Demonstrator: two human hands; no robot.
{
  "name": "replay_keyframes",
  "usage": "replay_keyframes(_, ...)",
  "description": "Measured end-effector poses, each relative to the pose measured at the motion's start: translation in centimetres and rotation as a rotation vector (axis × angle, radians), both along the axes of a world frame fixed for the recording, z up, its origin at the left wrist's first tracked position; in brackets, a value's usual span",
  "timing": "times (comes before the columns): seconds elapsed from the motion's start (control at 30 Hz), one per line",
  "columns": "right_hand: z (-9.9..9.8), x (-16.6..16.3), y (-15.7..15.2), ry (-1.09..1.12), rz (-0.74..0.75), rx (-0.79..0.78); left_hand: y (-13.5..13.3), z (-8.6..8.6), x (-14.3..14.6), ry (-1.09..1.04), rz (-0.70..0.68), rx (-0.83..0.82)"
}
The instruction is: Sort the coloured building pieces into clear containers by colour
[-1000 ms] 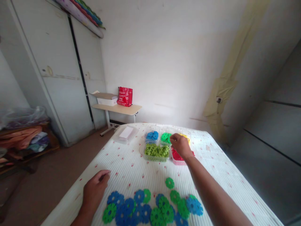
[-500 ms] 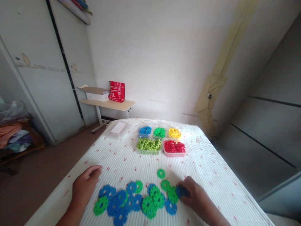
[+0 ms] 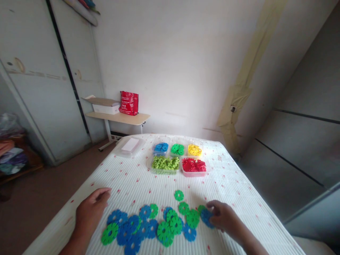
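Blue and green snowflake-shaped plastic discs lie in a loose, overlapping spread at the front of the table. My right hand (image 3: pixel 221 215) is at the right end of the spread, thumb and forefinger apart. Its thumb is at the edge of a blue disc (image 3: pixel 206 217), which overlaps a green disc (image 3: pixel 201 208). To the left of the spread, my left hand (image 3: pixel 91 209) rests loosely curled with nothing visible in it. The nearest pieces to it are a green disc (image 3: pixel 109 233) and a blue disc (image 3: pixel 114 216). A single green disc (image 3: pixel 179 195) lies farther forward.
Clear tubs hold blue discs (image 3: pixel 160 147), green discs (image 3: pixel 177 149), yellow discs (image 3: pixel 194 149), light-green pieces (image 3: pixel 165 163) and red pieces (image 3: pixel 193 165). A lidded clear box (image 3: pixel 130 146) stands at the far left. Behind is a side table (image 3: pixel 127 118) with a red bag (image 3: pixel 129 103).
My right hand has shifted slightly right and its fingers have spread, uncovering more of the blue disc and the green one beneath. My left hand stays beside the spread. The view has turned slightly right.
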State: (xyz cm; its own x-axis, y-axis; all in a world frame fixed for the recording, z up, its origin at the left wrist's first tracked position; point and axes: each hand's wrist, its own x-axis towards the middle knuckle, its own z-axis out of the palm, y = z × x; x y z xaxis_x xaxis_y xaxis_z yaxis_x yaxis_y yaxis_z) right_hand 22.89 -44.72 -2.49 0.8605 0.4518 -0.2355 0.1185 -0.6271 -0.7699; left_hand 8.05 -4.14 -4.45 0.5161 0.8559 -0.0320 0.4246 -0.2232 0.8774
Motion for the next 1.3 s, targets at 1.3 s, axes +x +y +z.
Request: replay_keyframes(1.3,10.5,6.6,17.1,-0.39,0.159,0.161,0.1,-0.6,-0.1,0.022,-0.04,0.128)
